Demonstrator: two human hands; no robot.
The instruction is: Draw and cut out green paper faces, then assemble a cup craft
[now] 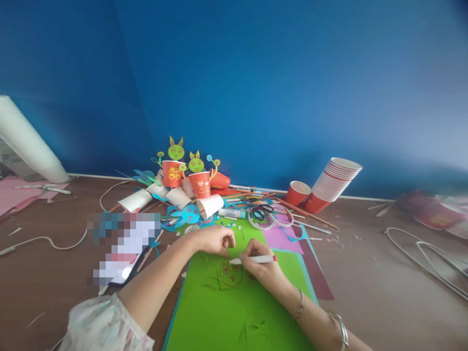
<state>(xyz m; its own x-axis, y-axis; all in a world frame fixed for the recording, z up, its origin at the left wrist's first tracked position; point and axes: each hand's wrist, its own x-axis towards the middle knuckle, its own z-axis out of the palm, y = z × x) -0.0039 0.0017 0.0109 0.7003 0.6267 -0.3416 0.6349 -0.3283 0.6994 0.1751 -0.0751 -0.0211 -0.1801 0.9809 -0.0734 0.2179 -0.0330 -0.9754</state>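
Note:
A white marker with a red end [259,260] is pinched in my right hand [256,263], tip low over the green paper [204,312]. Red lines on that paper form a round face [231,274] with heart-shaped eyes, and part of another round shape lies under my right hand. My left hand [215,240] is bent over the upper edge of the drawing, fingers curled and fingertips holding the paper down. Just beyond it lie a blue paper rabbit face [190,213] and a glue stick [232,213]. Thin green cuttings lie on the sheet.
Two red cups with green rabbit faces, one a cup [171,174], stand at the back. Scissors [262,212] lie by tape rolls [283,216]. A leaning stack of paper cups [333,183] is behind right. A phone [133,253] lies left; cables [420,243] lie right.

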